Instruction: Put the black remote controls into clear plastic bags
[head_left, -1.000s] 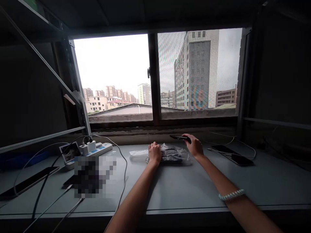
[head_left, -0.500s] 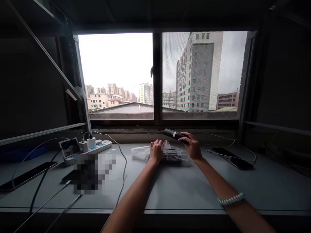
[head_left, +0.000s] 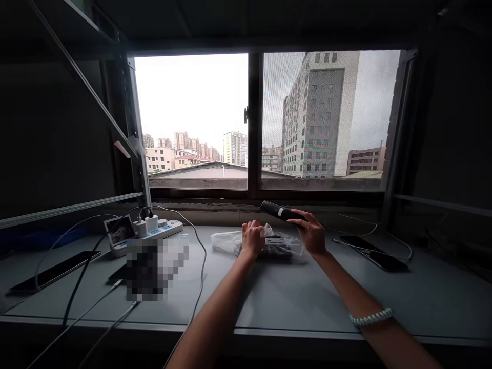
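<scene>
A clear plastic bag (head_left: 286, 246) with dark items inside lies on the desk in front of me. My left hand (head_left: 252, 239) is closed on the bag's upper part, its fingers bunched in the film. Above the bag's right side, my right hand (head_left: 312, 234) grips a black cylinder (head_left: 274, 209) with a small white label. The cylinder is tilted, its far end up and to the left, and its near end is hidden by my fingers. I cannot make out what exactly the cylinder is or what the bag holds.
A white power strip (head_left: 165, 230) with plugged-in chargers sits at the back left, beside a small picture (head_left: 120, 231). A dark phone (head_left: 374, 252) with a cable lies at the right, and a flat dark device (head_left: 54, 271) at the far left. Cables cross the desk (head_left: 284, 302).
The view has shifted slightly, so the whole scene sits a little further right. Both hands keep their holds on the bag and the black cylinder.
</scene>
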`<state>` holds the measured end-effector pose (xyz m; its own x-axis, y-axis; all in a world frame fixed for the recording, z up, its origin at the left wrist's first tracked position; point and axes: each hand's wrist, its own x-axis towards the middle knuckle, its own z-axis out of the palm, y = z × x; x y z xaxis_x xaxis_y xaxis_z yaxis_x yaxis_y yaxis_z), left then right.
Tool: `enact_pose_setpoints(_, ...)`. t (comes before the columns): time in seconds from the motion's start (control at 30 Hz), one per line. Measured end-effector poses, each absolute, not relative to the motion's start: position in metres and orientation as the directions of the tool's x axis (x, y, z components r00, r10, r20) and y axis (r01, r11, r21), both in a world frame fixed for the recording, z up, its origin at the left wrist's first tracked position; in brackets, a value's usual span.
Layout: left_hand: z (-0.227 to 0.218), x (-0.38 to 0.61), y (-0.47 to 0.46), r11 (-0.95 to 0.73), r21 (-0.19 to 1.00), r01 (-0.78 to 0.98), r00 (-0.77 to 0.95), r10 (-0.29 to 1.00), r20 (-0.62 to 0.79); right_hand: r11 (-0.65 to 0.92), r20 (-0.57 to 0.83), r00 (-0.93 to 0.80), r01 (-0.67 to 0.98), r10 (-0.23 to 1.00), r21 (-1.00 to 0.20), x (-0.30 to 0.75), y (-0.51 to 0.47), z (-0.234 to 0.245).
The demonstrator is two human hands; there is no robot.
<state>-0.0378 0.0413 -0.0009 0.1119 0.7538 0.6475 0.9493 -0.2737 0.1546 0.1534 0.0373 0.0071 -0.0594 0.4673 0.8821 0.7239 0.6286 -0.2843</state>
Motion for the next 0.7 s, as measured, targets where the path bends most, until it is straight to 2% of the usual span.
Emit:
enact_pose_setpoints(0.23,0.0,-0.039,0.046,-0.298,0.257,0.92,0.035,0.712,0.701,0.681,0.896,0.067,0.625,0.44,-0.381,0.152,0.039,0.007)
enact_pose_setpoints(0.4,-0.001,-0.042,0.048,-0.335,0.352,0.874,-0.027,0.69,0.723,0.793,0.906,0.21,0.437,0.368,-0.423,0.147,0.045,0.007)
enact_pose_setpoints(0.53,-0.001,-0.043,0.05,-0.347,0.364,0.864,-0.042,0.672,0.739,0.745,0.769,0.444,0.277,0.461,-0.607,0.143,0.049,0.008)
enact_pose_setpoints(0.7,-0.002,-0.041,0.051,-0.352,0.315,0.881,-0.003,0.663,0.749,0.646,0.533,0.566,0.002,0.628,-0.763,0.142,0.044,0.016)
